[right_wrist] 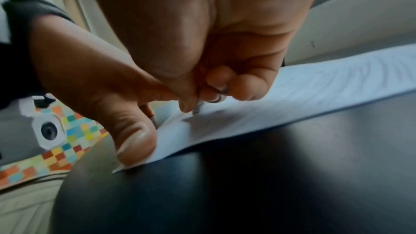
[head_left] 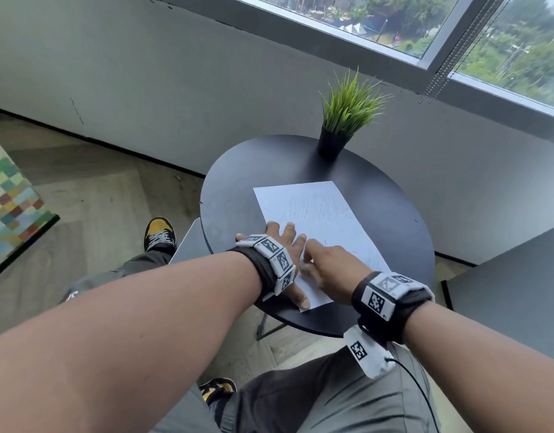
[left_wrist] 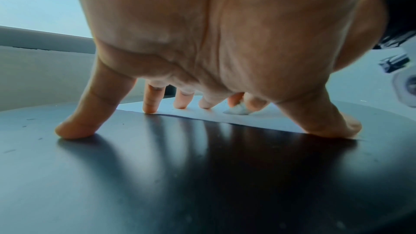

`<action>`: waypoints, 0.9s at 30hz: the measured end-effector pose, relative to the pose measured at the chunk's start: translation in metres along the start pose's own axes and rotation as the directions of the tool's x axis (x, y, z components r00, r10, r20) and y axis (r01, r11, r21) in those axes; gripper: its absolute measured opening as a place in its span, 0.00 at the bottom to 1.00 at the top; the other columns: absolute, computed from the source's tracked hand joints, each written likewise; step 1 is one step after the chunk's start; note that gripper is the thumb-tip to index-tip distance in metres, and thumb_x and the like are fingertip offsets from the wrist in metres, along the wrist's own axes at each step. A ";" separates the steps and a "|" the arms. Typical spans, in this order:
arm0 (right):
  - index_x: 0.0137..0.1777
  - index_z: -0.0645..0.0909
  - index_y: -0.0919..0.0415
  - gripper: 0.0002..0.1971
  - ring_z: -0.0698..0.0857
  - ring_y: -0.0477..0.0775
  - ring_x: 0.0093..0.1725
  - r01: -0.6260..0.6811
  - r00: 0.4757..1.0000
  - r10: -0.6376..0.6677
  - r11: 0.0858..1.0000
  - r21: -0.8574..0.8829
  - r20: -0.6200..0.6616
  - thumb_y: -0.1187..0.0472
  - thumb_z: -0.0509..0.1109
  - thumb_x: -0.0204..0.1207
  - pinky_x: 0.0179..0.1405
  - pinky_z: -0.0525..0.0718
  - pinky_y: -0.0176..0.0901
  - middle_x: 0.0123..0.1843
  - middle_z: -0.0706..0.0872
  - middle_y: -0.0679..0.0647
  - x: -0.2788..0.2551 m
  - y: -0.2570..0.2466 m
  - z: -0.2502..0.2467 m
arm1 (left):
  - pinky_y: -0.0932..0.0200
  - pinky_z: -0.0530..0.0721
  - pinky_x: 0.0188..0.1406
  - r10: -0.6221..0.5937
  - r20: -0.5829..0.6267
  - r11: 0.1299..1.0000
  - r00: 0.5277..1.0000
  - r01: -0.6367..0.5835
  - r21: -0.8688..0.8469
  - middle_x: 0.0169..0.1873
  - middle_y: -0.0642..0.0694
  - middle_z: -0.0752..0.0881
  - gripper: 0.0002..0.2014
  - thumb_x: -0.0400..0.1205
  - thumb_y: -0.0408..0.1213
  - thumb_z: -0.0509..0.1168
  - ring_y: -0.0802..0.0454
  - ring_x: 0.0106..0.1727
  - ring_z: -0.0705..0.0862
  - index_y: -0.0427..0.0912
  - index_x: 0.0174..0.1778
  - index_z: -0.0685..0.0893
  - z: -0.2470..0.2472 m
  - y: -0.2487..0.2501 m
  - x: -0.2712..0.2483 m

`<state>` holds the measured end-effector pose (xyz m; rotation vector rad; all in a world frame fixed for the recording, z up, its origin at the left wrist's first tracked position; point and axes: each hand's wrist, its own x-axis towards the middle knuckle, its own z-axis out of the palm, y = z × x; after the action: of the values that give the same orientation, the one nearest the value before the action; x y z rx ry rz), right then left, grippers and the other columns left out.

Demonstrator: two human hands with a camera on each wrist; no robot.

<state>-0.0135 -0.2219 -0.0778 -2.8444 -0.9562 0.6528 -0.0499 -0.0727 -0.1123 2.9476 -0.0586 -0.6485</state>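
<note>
A white sheet of paper with faint pencil marks lies on a round black table. My left hand is spread flat, with its fingertips pressing the sheet's near left edge and its little finger on the bare table. My right hand sits just right of it, pinching a small whitish eraser against the paper. In the right wrist view the eraser shows only as a tip between thumb and fingers. The left thumb holds down the sheet's near corner.
A potted green grass plant stands at the table's far edge. A grey surface lies to the right and a colourful checked rug to the left. Blind chains hang by the window. My knees are under the table's near edge.
</note>
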 end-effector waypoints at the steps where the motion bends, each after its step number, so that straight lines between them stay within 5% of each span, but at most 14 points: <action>1: 0.57 0.71 0.56 0.11 0.83 0.64 0.50 -0.032 0.999 0.032 0.999 0.026 0.006 0.49 0.61 0.84 0.49 0.81 0.53 0.52 0.85 0.61 -0.001 0.006 -0.003 | 0.17 0.70 0.68 -0.004 0.001 1.000 1.000 0.004 0.004 0.88 0.47 0.43 0.77 0.46 0.85 0.62 0.30 0.84 0.47 0.53 0.89 0.41 -0.001 0.001 0.000; 5: 0.53 0.71 0.56 0.12 0.82 0.65 0.48 -0.208 0.973 0.213 0.977 0.056 -0.091 0.47 0.59 0.84 0.49 0.82 0.54 0.50 0.85 0.61 0.004 0.033 -0.017 | 0.21 0.73 0.66 0.007 -0.015 1.000 1.000 -0.007 0.021 0.84 0.47 0.48 0.78 0.37 0.86 0.55 0.32 0.79 0.52 0.58 0.87 0.44 0.000 0.001 0.000; 9: 0.58 0.72 0.58 0.10 0.83 0.65 0.51 0.106 0.993 -0.103 0.993 -0.055 0.058 0.52 0.60 0.85 0.48 0.79 0.52 0.52 0.85 0.60 -0.014 0.006 0.001 | 0.20 0.74 0.65 0.009 -0.007 0.999 1.000 -0.009 0.035 0.83 0.45 0.50 0.76 0.39 0.86 0.56 0.32 0.78 0.52 0.61 0.87 0.43 0.001 0.000 0.004; 10: 0.57 0.72 0.56 0.10 0.83 0.64 0.50 0.104 0.992 -0.100 0.993 -0.050 0.077 0.51 0.60 0.84 0.49 0.79 0.52 0.51 0.85 0.59 -0.014 0.009 0.000 | 0.20 0.74 0.65 0.009 -0.006 0.999 1.000 -0.009 0.046 0.83 0.44 0.50 0.76 0.40 0.87 0.57 0.31 0.77 0.51 0.62 0.86 0.43 0.001 0.000 0.004; 13: 0.53 0.71 0.52 0.12 0.82 0.61 0.47 -0.140 0.990 0.140 0.990 -0.008 -0.015 0.44 0.58 0.83 0.52 0.82 0.55 0.48 0.83 0.56 0.001 0.036 -0.014 | 0.18 0.74 0.63 0.004 -0.009 0.998 1.000 -0.003 0.067 0.83 0.46 0.48 0.74 0.41 0.87 0.57 0.32 0.77 0.51 0.65 0.86 0.40 -0.001 0.002 0.001; 16: 0.52 0.69 0.54 0.13 0.82 0.63 0.46 -0.209 0.976 0.207 0.978 -0.018 -0.065 0.45 0.56 0.84 0.50 0.82 0.56 0.47 0.83 0.57 0.007 0.048 -0.019 | 0.16 0.72 0.63 -0.013 0.004 0.997 1.000 0.012 0.070 0.85 0.46 0.45 0.71 0.42 0.88 0.57 0.29 0.78 0.49 0.71 0.83 0.38 -0.001 0.002 -0.002; 20: 0.50 0.64 0.56 0.11 0.81 0.66 0.44 -0.125 0.990 0.119 0.988 -0.087 -0.070 0.48 0.54 0.86 0.45 0.81 0.56 0.45 0.82 0.58 -0.006 0.035 -0.012 | 0.08 0.65 0.63 -0.044 0.018 0.997 0.999 0.043 0.060 0.87 0.44 0.39 0.66 0.55 0.87 0.61 0.27 0.84 0.41 0.70 0.86 0.37 -0.005 0.012 -0.012; 24: 0.51 0.65 0.54 0.09 0.80 0.63 0.45 0.099 0.995 -0.092 0.981 -0.164 0.048 0.49 0.55 0.86 0.45 0.80 0.55 0.49 0.85 0.58 -0.028 0.019 0.001 | 0.07 0.65 0.62 -0.076 0.022 0.996 0.997 0.074 0.054 0.88 0.42 0.37 0.59 0.67 0.84 0.60 0.26 0.86 0.39 0.66 0.88 0.37 -0.011 0.023 -0.019; 27: 0.53 0.68 0.56 0.12 0.80 0.64 0.47 -0.033 0.999 0.030 0.988 -0.153 -0.018 0.47 0.54 0.86 0.47 0.80 0.55 0.50 0.84 0.57 -0.021 0.034 -0.010 | 0.09 0.66 0.65 -0.087 0.041 0.994 0.995 0.084 0.071 0.88 0.41 0.37 0.61 0.66 0.85 0.60 0.23 0.85 0.38 0.65 0.88 0.36 -0.012 0.024 -0.018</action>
<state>-0.0052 -0.2611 -0.0675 -2.9989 -1.0028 0.5837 -0.0614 -0.0939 -0.0909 3.0163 0.0420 -0.7370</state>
